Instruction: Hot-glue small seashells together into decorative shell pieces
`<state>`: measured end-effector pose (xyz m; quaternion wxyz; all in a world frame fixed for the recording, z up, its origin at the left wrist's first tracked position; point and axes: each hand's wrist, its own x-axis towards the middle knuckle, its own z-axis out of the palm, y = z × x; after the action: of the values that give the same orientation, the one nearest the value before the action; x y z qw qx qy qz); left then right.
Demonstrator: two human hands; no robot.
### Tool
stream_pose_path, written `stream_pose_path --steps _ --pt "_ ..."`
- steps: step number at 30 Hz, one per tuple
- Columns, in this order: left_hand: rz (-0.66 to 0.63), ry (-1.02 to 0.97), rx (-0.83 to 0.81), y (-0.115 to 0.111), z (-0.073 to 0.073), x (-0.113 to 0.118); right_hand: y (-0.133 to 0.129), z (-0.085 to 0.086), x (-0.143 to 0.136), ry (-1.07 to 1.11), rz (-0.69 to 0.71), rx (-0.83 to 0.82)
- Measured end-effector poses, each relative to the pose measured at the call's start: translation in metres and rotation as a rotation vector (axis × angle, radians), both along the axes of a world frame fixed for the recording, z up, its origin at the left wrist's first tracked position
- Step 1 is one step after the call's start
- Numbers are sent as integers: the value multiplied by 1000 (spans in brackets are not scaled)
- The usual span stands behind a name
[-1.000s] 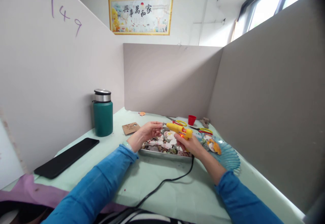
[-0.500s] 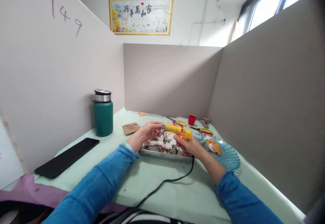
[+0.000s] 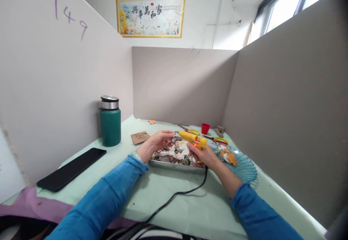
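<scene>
A yellow glue gun with a small red light is gripped in my right hand, its nozzle pointing left. My left hand pinches something small and pale near that nozzle; I cannot make out its kind. Below both hands lies a metal tray filled with seashells. To the right, a blue scalloped plate holds several shells, one of them orange. The black cord runs from the glue gun toward me across the table.
A green bottle and a black phone are at the left. Behind the tray are a brown card, two pairs of scissors, a red cup and a grey-brown lump. Grey partitions enclose the table.
My right hand has shifted the glue gun slightly right, so its nozzle sits a little farther from my left fingertips. My left hand stays nearly where it was.
</scene>
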<state>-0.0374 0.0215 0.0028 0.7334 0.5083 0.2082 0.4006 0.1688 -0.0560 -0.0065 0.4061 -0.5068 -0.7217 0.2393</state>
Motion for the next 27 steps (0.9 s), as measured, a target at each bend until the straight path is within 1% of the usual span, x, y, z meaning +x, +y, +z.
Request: stream_pose_path --steps 7,17,22,27 --pt "27 0 -13 3 -1 -1 6 -5 2 -3 31 -34" --pt "65 -1 -16 4 -2 0 4 -4 1 25 36 -34" --pt "44 -1 -5 7 -4 -1 6 -5 1 16 27 -27" --pt "32 0 5 5 -3 -1 3 -2 1 3 1 -9"
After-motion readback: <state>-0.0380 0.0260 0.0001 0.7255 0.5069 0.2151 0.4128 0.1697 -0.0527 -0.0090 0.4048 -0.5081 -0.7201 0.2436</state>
